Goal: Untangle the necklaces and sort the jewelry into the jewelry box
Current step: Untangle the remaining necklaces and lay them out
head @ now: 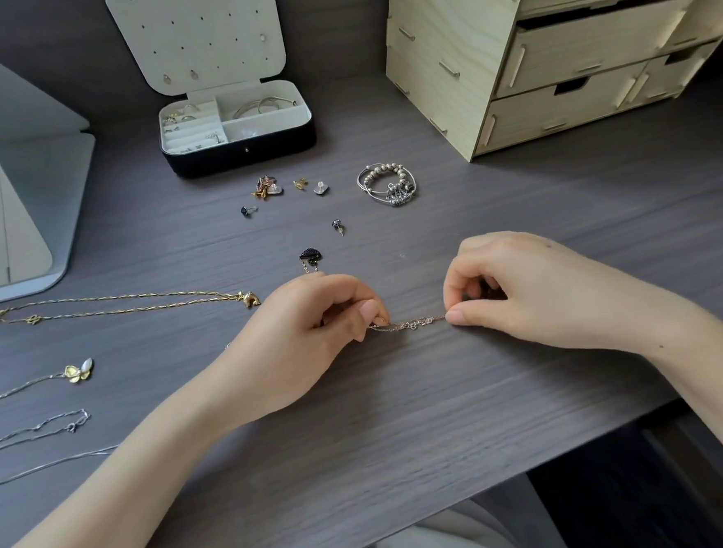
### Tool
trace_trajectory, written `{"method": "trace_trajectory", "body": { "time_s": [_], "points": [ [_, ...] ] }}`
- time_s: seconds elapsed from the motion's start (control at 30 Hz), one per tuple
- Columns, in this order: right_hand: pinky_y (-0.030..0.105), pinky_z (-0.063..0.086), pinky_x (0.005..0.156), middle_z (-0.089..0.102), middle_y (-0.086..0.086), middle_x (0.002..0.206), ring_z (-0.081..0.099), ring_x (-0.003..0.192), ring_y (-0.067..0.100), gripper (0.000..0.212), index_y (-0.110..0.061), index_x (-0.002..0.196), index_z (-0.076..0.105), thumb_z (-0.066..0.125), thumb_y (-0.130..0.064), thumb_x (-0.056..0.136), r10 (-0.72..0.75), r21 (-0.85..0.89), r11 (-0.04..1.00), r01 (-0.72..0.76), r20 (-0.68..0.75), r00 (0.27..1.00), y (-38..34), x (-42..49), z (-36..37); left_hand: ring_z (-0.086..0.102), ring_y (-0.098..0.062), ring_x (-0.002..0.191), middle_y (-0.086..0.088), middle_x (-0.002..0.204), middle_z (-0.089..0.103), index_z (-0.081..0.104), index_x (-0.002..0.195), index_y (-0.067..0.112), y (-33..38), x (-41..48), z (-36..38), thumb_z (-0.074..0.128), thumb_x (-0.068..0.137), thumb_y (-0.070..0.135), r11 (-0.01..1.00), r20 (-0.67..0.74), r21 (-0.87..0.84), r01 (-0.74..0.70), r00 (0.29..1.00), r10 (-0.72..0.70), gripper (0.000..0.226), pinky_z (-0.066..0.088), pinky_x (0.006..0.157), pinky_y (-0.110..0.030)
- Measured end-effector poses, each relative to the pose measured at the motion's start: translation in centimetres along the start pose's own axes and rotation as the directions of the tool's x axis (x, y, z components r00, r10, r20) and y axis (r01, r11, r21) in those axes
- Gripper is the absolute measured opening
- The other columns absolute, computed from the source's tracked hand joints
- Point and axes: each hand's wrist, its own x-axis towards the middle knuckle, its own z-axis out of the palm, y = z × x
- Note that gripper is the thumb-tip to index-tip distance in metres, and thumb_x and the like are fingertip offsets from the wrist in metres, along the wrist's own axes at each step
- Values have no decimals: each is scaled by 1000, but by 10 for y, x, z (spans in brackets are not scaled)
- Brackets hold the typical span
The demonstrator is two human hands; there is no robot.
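Tangled chain (410, 324) is stretched over the near-centre desk (404, 420); left hand (308, 333) and right hand (523, 292) each pinch one end. Step: untangling. Next, likely: tease the mid-chain knot loose, gently. Jewelry box (240, 154) far, lid open: rings (182, 119) in left slots, bangles (262, 105) in far right compartment.

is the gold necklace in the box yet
No, the gold necklace lies stretched out on the table, left of the left hand pinching a thin chain, outside the open box.
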Motion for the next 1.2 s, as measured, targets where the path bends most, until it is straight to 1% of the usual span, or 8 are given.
{"method": "trace_trajectory", "body": {
  "time_s": [0.17,0.33,0.47,0.63,0.8,0.93,1.07,1.2],
  "points": [
    [11,29,77,50,-17,80,42,84,3,18,-34,74,45,52,-31,91,-88,-56,995,85,-62,994,-1,-13,1,48,-4,72,16,76,59,61,80,34,0,-2,2,47,95,30,1000,-32,8,15,999,-15,21,35,63,-12],
    [5,31,75,54,-15,70,46,76,-2,8,-26,78,49,49,-29,85,-117,41,992,123,-123,985,-8,-35,-3,45,-7,65,13,72,57,55,75,33,2,-3,4,48,95,21,999,-69,22,31,997,-29,24,34,60,-16],
    [3,28,77,45,-21,62,41,68,-8,9,-34,75,45,44,-38,83,-162,18,986,164,-92,983,-13,-43,6,43,-5,61,14,68,55,55,78,27,3,-4,5,48,95,20,1000,-84,22,23,996,-21,20,33,57,-15],
    [6,29,75,48,-23,59,42,68,-7,17,-34,70,55,46,-46,78,-148,-21,989,147,-60,987,-13,-38,13,44,-6,59,14,65,54,53,78,28,1,-4,5,47,96,19,1000,-93,19,-3,996,4,21,33,57,-14],
    [18,39,66,64,-15,71,55,72,3,21,-28,79,68,54,-44,82,4,189,981,38,-216,976,-24,-12,12,43,-11,60,13,63,52,52,82,27,-4,-4,7,41,93,29,999,-85,-5,-51,995,51,15,35,59,-22],
    [18,33,59,60,-9,66,49,62,3,17,-27,88,73,65,-41,81,12,264,964,29,-153,988,-36,10,23,44,-10,60,12,63,53,52,83,30,-4,-5,7,43,95,27,997,-97,-17,-79,992,77,15,36,60,-21],
    [21,29,52,57,1,58,41,49,6,18,-20,73,71,68,-37,78,61,389,921,-7,-128,990,-43,19,30,44,-10,60,9,63,52,53,84,30,-3,-6,7,45,94,28,995,-110,-50,-84,991,78,13,36,59,-22],
    [16,34,50,58,-7,51,46,45,0,15,-19,66,69,73,-26,78,152,515,853,-83,-95,984,-42,16,24,42,-9,57,10,62,52,48,84,28,-6,-7,8,43,90,31,995,-98,-54,-87,992,81,9,34,56,-20]
  ]
}}
